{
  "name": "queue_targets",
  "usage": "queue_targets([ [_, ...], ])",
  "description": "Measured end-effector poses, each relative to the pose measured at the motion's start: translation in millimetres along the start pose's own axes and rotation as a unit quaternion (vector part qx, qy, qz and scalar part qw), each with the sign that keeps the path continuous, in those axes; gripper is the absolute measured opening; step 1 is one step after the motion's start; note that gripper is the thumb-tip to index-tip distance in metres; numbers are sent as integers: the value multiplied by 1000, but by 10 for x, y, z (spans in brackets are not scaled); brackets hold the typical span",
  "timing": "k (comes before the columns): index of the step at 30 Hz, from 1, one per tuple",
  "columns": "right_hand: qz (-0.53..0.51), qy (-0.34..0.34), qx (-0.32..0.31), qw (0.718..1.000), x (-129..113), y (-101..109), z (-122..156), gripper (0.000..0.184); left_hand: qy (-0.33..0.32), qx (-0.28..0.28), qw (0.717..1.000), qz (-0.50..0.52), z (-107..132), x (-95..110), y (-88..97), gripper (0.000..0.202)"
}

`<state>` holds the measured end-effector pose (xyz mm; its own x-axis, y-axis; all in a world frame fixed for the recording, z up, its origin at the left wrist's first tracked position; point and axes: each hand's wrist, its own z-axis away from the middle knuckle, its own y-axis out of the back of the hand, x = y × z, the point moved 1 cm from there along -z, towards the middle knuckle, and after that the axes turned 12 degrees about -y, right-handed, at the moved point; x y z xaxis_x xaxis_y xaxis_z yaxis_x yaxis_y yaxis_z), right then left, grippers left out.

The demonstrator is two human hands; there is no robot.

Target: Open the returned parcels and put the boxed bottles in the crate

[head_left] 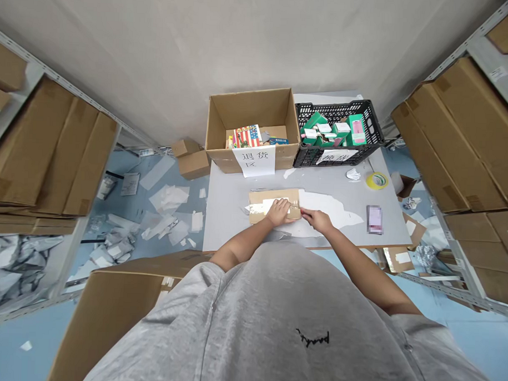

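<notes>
A small cardboard box [257, 197] with a white label and pieces of tape lies on the grey table in front of me. My left hand [280, 211] grips its near right part, fingers over the top and thumb toward the near edge. At the box's right end, my right hand [316, 219] is closed around a small red-handled tool [303, 211]. The tool's tip meets the box edge, and its exact kind is mostly hidden by my fingers. A torn white sheet [330, 209] lies under and to the right of the box.
Behind stand an open carton [222, 156] with colourful boxes and a black crate [375, 128] of green boxes. A yellow tape roll [376, 181] and a phone [374, 219] lie on the table's right. Shelves of cartons flank both sides. Scraps [170, 198] litter the floor.
</notes>
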<state>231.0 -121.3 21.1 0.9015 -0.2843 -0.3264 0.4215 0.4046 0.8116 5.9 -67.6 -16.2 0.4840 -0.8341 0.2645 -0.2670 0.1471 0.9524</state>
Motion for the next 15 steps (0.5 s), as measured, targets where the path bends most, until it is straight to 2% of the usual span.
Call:
queue_targets([
  [5,-65,-14,-25,997,27,-12,28,48,11,-1,1000,13,9,16,2,72],
  [10,-72,-87,43,993,-82,-10,49,55,50,28,997,59,-9,1,144,97],
  [13,-118,-142,40,982,-168,-68,85,62,103,14,993,64,-13,-167,344,98],
  [15,-198,-197,4,960,-221,-147,104,63,123,-43,989,69,4,-359,487,97],
])
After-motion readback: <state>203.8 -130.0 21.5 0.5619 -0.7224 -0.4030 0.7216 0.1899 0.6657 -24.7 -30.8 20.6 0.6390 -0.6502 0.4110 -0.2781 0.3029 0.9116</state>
